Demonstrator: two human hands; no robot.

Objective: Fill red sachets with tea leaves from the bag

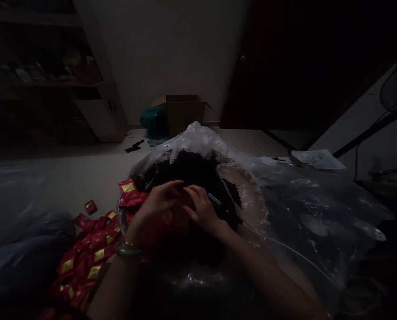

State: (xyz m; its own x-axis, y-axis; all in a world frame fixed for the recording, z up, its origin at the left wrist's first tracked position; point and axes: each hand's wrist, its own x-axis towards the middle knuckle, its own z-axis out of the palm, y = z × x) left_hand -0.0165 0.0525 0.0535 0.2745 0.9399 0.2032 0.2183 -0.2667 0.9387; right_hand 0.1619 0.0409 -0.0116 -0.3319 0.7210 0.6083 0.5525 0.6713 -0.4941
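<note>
My left hand and my right hand meet over a big clear plastic bag filled with dark loose leaves. Both hands have their fingers curled together around a small red packet, which is mostly hidden between them. A bangle sits on my left wrist. Red packets with gold labels lie in a pile by my left forearm, and some rest at the bag's edge. A small dark device with a red light lies just right of my right hand.
A cardboard box and a teal bag stand by the far wall. Shelves fill the left. Papers lie at right, with a fan stand beyond. Another plastic bag lies at left.
</note>
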